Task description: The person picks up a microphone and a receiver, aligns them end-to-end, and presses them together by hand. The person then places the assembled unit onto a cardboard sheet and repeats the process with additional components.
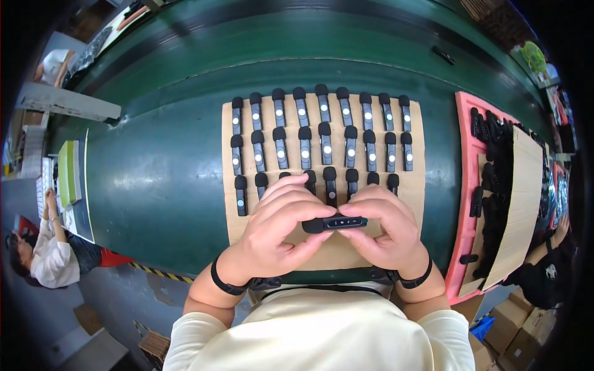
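Between my two hands is a small black wireless lapel microphone (pixel 344 222) with a round foam cover, lying sideways above the near part of a cardboard sheet (pixel 416 179). The fingers and thumb of my left hand (pixel 266 232) pinch the foam-covered end. My right hand (pixel 390 229) grips the other end the same way. Small marks show along the upward-facing side. Beyond my hands, similar microphones (pixel 326 148) lie on the cardboard in three rows, foam ends pointing away from me, most with a pale round spot. My fingers partly cover the nearest row.
The worktable (pixel 154 167) is green. On the right stands a pink tray (pixel 464 123) of black microphones, partly under a cardboard piece (pixel 516 198). A black item (pixel 443 55) lies far right. A grey bar (pixel 68 102) juts in from the left. People sit at left (pixel 55 263) and right (pixel 547 278).
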